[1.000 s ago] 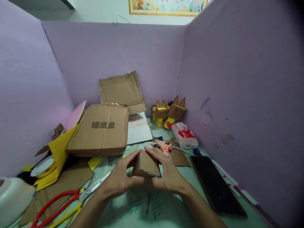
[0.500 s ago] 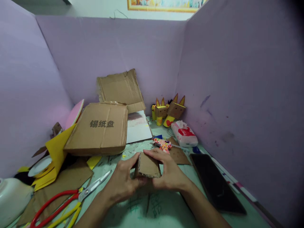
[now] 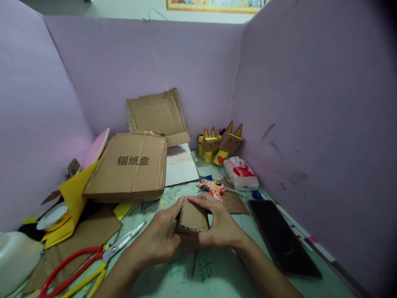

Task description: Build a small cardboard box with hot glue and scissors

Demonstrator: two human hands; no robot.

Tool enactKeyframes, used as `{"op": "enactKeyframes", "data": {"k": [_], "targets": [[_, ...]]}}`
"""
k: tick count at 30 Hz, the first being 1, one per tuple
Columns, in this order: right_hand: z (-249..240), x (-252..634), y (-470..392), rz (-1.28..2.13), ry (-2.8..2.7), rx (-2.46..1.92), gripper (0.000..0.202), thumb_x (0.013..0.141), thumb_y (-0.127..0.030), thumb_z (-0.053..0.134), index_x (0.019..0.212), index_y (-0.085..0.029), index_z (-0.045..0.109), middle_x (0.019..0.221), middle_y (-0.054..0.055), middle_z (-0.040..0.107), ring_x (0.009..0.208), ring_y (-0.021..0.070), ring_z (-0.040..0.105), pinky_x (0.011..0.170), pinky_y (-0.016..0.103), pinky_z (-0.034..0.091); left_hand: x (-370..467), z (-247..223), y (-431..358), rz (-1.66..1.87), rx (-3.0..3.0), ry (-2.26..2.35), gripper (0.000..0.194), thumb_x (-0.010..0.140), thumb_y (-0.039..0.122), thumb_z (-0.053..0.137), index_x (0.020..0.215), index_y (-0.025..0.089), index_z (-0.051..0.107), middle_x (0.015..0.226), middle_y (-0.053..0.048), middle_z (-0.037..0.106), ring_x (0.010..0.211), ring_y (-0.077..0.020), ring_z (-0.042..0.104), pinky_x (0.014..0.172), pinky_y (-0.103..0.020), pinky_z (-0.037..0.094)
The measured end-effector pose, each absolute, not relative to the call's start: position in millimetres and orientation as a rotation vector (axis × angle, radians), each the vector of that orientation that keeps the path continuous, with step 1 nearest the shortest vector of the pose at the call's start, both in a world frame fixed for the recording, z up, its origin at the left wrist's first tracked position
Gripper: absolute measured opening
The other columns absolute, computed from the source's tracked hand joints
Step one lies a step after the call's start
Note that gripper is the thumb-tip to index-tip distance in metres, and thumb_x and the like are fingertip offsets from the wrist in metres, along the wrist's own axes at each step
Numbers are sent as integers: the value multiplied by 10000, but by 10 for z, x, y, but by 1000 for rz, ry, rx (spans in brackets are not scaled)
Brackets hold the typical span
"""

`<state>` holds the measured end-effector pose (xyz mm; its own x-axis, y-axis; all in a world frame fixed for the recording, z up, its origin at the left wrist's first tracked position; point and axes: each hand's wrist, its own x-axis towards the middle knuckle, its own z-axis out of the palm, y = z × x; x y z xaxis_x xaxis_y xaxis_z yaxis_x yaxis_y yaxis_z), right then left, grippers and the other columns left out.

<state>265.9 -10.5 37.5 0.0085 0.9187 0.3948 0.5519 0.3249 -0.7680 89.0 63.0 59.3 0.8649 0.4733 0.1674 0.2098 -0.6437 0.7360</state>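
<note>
Bare left hand (image 3: 159, 234) and bare right hand (image 3: 221, 223); slim, bare forearms (image 3: 125, 267) at seven and five o'clock.

On our left, we've got red-handled scissors (image 3: 110, 251) lying beside a yellow-handled tool (image 3: 85, 283), a rounded white vessel (image 3: 18, 260) at the edge, and a yellow sheet (image 3: 74, 194) slanting up by the carton (image 3: 130, 174) with its black Chinese characters. At the back, we see a creased cardboard sheet (image 3: 156, 118) leaning on the purple partition (image 3: 145, 58), then two pointy-eared cardboard figures in the corner, one small (image 3: 211, 145), one larger (image 3: 230, 142). Over right, we find a tissue pack (image 3: 240, 176), a floral-patterned glue gun (image 3: 212, 187) and, nearest us, a dark-screened smartphone (image 3: 283, 238).
</note>
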Motion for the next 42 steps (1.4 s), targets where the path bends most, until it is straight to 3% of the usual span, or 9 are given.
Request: {"op": "enactKeyframes", "data": {"k": [4,9,13,17,21,25,28,33,42], "targets": [[397,2641,-109,543,-1606,-1370,671,457,-185,738,1119,-198,633,953,40,549,879,220,549,793,350,447,880,565,626,383,2254,541,888,647,53,553,1447,162,186,1455,-108,361,1314,-252,354,1095,-368,274],[407,2637,-114,575,-1577,-1346,699,468,-196,734,1159,-189,623,948,44,542,898,224,543,785,350,453,883,579,609,399,2209,522,905,640,42,543,1454,212,187,1401,-88,453,1192,-259,495,999,-372,403],[413,2646,-116,533,-1608,-1351,710,481,-215,747,1178,-205,611,930,31,537,869,210,542,775,343,450,854,568,622,388,2181,537,895,664,53,540,1466,182,165,1426,-116,423,1248,-269,451,1057,-410,335],[427,2634,-120,535,-1654,-1315,719,477,-247,763,1178,-195,611,944,41,553,859,218,554,768,350,449,851,585,631,444,2104,613,881,665,188,664,1444,161,254,1465,-118,364,1317,-293,363,1098,-443,266],[426,2629,-126,533,-1681,-1316,722,473,-203,748,1181,-206,602,979,48,564,881,229,558,795,369,453,884,601,624,468,2070,666,878,638,169,686,1427,164,300,1432,-116,416,1270,-296,425,1082,-457,298],[423,2629,-125,586,-1625,-1335,851,524,-233,758,1318,-174,461,1168,105,541,1056,262,528,937,411,408,906,589,616,522,2017,694,841,637,185,708,1398,157,351,1400,-111,456,1217,-273,482,1047,-409,369],[416,2624,-121,632,-1524,-1376,946,546,-342,793,1373,-152,374,1297,146,478,1183,290,464,1018,448,346,907,606,615,557,1966,725,771,643,250,735,1341,161,421,1320,-104,532,1147,-257,539,990,-377,437],[410,2638,-126,632,-1554,-1268,814,593,-460,768,1294,-161,484,1261,147,509,1188,297,469,1007,459,367,869,678,619,550,1941,625,702,676,247,703,1313,156,425,1320,-124,519,1133,-247,546,947,-367,467],[365,2643,-133,536,-1588,-1190,745,630,-531,731,1249,-180,508,1211,140,518,1148,289,488,957,432,406,879,700,566,608,1969,636,616,660,254,676,1231,152,469,1237,-112,567,1094,-253,555,862,-337,495]]}}
